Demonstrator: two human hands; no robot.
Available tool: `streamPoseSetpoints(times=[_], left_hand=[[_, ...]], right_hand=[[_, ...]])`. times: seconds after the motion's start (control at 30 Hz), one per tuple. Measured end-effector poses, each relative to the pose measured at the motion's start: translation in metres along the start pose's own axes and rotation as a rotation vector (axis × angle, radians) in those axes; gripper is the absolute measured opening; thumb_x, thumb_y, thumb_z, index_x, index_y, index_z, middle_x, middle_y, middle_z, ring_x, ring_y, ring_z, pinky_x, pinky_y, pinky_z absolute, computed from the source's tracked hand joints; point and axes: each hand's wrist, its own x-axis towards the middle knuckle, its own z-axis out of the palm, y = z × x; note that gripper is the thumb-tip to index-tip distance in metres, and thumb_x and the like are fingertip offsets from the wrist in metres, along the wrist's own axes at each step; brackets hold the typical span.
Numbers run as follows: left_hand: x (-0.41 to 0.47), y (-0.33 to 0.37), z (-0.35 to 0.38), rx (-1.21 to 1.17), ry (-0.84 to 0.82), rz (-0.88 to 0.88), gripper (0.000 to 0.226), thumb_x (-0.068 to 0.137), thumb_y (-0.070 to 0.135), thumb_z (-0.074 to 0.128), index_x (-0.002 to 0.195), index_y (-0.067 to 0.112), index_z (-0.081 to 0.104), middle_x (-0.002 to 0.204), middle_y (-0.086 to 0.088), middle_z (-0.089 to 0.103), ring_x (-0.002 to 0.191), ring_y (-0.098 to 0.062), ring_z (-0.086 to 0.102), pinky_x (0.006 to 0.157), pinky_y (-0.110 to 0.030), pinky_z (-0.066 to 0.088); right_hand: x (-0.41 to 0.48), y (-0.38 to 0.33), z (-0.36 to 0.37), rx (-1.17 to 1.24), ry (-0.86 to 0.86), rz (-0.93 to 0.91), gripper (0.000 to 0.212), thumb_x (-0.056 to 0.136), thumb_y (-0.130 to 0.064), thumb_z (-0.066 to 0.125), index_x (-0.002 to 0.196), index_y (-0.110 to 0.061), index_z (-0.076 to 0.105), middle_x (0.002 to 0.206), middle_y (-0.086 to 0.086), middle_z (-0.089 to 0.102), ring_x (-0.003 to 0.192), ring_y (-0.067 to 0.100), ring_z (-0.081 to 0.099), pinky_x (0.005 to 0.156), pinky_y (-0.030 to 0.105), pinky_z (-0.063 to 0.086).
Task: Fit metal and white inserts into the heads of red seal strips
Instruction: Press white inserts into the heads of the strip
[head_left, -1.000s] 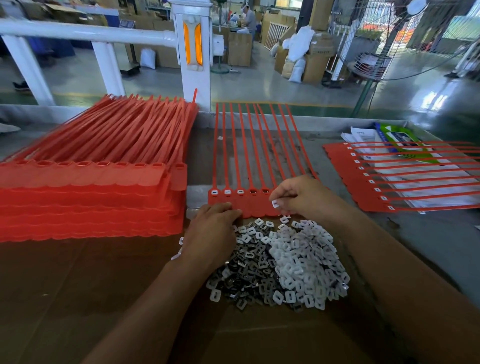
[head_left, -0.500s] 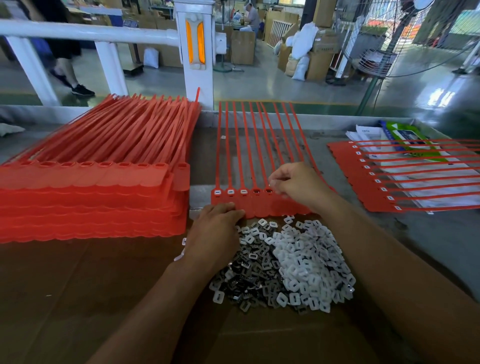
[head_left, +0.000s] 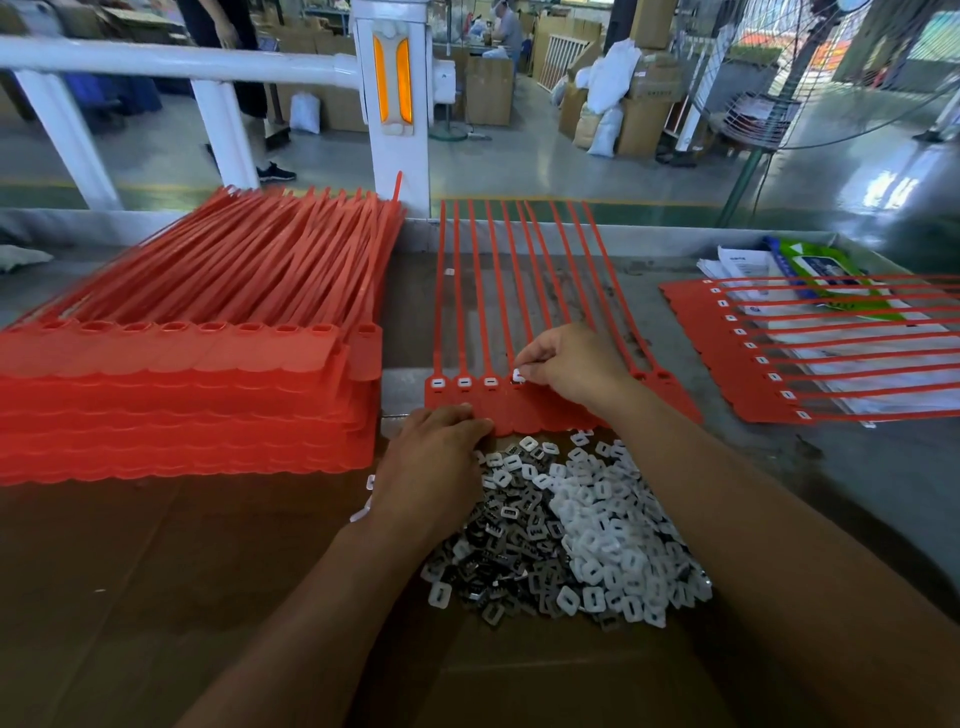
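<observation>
**Right hand sets a white insert at the fourth strip head**

A joined sheet of red seal strips (head_left: 524, 413) lies on the workbench. Its long tails run straight away from the person, and its heads form a left-to-right row at the near end. The three leftmost heads (head_left: 464, 383) already carry white inserts. The right hand (head_left: 571, 369) pinches one white insert (head_left: 518, 375) between thumb and fingertip directly over the fourth head, so the push goes straight down. The empty heads continue to the right, on that hand's own side.

The left hand (head_left: 436, 457) rests palm down on the sheet's near edge. Whether it holds anything cannot be told. A mixed pile of metal inserts (head_left: 509, 540) and loose white inserts (head_left: 608, 519) lies just below it.
</observation>
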Motion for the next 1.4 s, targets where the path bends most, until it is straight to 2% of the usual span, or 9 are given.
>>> streamPoseSetpoints(times=[0.2,0.53,0.63,0.73,0.83,0.93,1.17,1.3,1.4], left_hand=[[0.0,0.0,0.0,-0.003,-0.01,-0.009,0.046,0.089,0.014,0.044,0.132,0.03,0.049,0.144,0.009,0.038,0.13,-0.015,0.028,0.103,-0.026,0.024],[0.0,0.0,0.0,0.003,-0.013,-0.008,0.046,0.09,0.015,0.043,0.133,0.03,0.047,0.144,0.01,0.037,0.129,-0.014,0.027,0.102,-0.025,0.024],[0.0,0.0,0.0,-0.003,-0.016,-0.018,0.046,0.09,0.016,0.043,0.134,0.031,0.046,0.145,0.011,0.036,0.13,-0.013,0.026,0.103,-0.026,0.024],[0.0,0.0,0.0,-0.005,-0.013,-0.017,0.046,0.09,0.016,0.043,0.133,0.031,0.046,0.144,0.011,0.036,0.13,-0.013,0.025,0.103,-0.026,0.024],[0.0,0.0,0.0,-0.004,-0.013,-0.016,0.046,0.09,0.016,0.043,0.134,0.031,0.046,0.144,0.011,0.036,0.13,-0.013,0.025,0.103,-0.026,0.023],[0.0,0.0,0.001,0.0,-0.014,-0.015,0.047,0.09,0.015,0.043,0.134,0.03,0.046,0.145,0.01,0.035,0.131,-0.013,0.025,0.104,-0.026,0.022],[0.001,-0.002,0.003,0.006,0.003,0.004,0.047,0.088,0.015,0.044,0.133,0.031,0.047,0.144,0.01,0.037,0.13,-0.012,0.027,0.102,-0.022,0.021],[0.001,-0.003,0.003,0.009,0.008,0.0,0.047,0.087,0.015,0.045,0.132,0.031,0.049,0.143,0.011,0.038,0.129,-0.012,0.029,0.102,-0.022,0.021],[0.002,-0.002,0.003,0.002,0.007,-0.008,0.046,0.088,0.015,0.045,0.131,0.03,0.05,0.143,0.011,0.039,0.13,-0.013,0.029,0.103,-0.024,0.023]], right_hand=[[0.004,-0.002,0.007,-0.079,-0.032,-0.014,0.014,0.085,-0.016,0.065,0.098,-0.012,0.07,0.111,0.003,0.066,0.103,0.015,0.058,0.078,0.021,0.039],[0.006,-0.009,0.009,-0.293,-0.063,-0.078,0.016,0.089,-0.016,0.059,0.099,-0.011,0.07,0.115,0.002,0.065,0.106,0.017,0.058,0.077,0.021,0.038],[0.006,-0.007,0.006,-0.203,-0.057,-0.038,0.002,0.083,-0.017,0.067,0.085,-0.018,0.068,0.113,0.002,0.064,0.105,0.016,0.056,0.079,0.023,0.039],[0.009,-0.006,0.005,-0.125,-0.036,-0.002,0.02,0.076,-0.016,0.074,0.069,-0.027,0.059,0.109,0.0,0.064,0.103,0.015,0.057,0.079,0.025,0.041],[0.016,-0.008,0.004,-0.143,-0.087,0.054,0.01,0.076,-0.014,0.073,0.084,-0.018,0.069,0.111,0.002,0.065,0.108,0.017,0.056,0.083,0.025,0.043],[0.02,-0.013,0.001,-0.139,-0.152,0.104,0.022,0.079,-0.008,0.064,0.101,-0.009,0.068,0.11,0.011,0.065,0.107,0.026,0.058,0.086,0.03,0.046],[0.023,-0.018,0.002,-0.163,-0.169,0.151,0.03,0.078,-0.008,0.062,0.108,-0.005,0.064,0.114,0.015,0.062,0.109,0.03,0.057,0.087,0.033,0.046],[0.018,-0.015,0.004,-0.225,-0.139,0.104,0.022,0.082,-0.014,0.066,0.103,-0.006,0.066,0.113,0.008,0.062,0.108,0.025,0.056,0.085,0.032,0.046],[0.008,-0.008,0.003,-0.095,-0.096,0.052,0.006,0.083,-0.017,0.068,0.086,-0.019,0.063,0.094,-0.008,0.059,0.1,0.016,0.055,0.074,0.024,0.04]])
